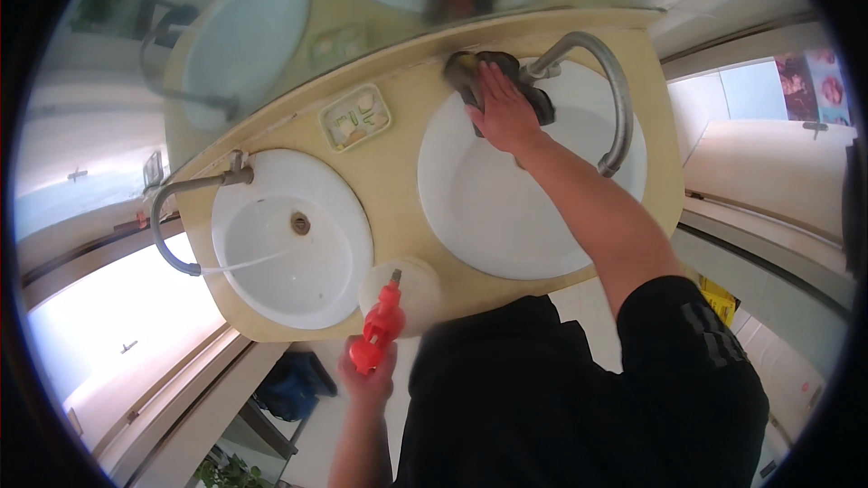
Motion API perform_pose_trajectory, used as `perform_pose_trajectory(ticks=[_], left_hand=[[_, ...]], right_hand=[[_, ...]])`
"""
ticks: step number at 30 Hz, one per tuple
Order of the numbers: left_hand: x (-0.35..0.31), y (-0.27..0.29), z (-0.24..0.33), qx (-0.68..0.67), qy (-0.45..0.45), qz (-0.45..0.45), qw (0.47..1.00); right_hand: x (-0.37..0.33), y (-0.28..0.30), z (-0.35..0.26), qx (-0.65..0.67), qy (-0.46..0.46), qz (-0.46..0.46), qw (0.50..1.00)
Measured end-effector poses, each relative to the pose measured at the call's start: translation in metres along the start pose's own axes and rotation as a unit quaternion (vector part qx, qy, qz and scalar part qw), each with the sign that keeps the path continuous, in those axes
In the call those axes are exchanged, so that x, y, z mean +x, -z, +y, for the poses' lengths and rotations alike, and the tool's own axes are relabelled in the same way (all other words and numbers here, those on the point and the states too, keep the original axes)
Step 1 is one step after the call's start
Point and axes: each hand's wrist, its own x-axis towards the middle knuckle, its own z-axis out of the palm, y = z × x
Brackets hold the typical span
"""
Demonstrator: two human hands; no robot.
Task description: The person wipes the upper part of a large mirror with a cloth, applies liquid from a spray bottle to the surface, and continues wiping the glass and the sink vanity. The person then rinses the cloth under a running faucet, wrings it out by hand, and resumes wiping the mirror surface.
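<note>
My left hand (366, 377) is closed around a spray bottle with a red trigger head (384, 321), held by the counter's front edge between the two sinks. Its grey nozzle points away from me. A pale, translucent round shape (418, 287) shows behind the red head; whether it is the bottle's body I cannot tell. At the back rim of the right sink (479, 217), my right hand (506, 108) lies with fingers stretched over a dark cloth (541, 101), pressing it beside the tap's base. Part of the cloth is hidden under the palm.
The right sink's curved metal tap (619, 99) arches near my right forearm. Thin water runs from the left tap (161, 217) into the left sink (334, 294). A soap dish (355, 117) with small pieces sits between them on the yellow counter (398, 185). Behind stands a mirror (380, 0).
</note>
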Motion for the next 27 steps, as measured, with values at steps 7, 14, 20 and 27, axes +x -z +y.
perform_pose_trajectory(ticks=[7, 14, 20, 27], left_hand=[[-0.003, -0.002, -0.011, -0.082, 0.022, 0.018, 0.996], [-0.003, -0.007, -0.008, -0.053, 0.012, -0.008, 0.999], [-0.011, -0.004, -0.017, 0.037, -0.012, -0.011, 0.999], [-0.006, -0.016, 0.008, 0.021, -0.034, -0.008, 0.999]], right_hand=[[-0.049, -0.013, -0.048, -0.023, -0.071, -0.013, 0.997], [0.017, -0.010, 0.007, -0.026, -0.070, 0.028, 0.997], [-0.043, -0.015, -0.028, -0.025, -0.030, 0.007, 0.999], [0.014, -0.011, 0.003, -0.071, -0.038, 0.015, 0.997]])
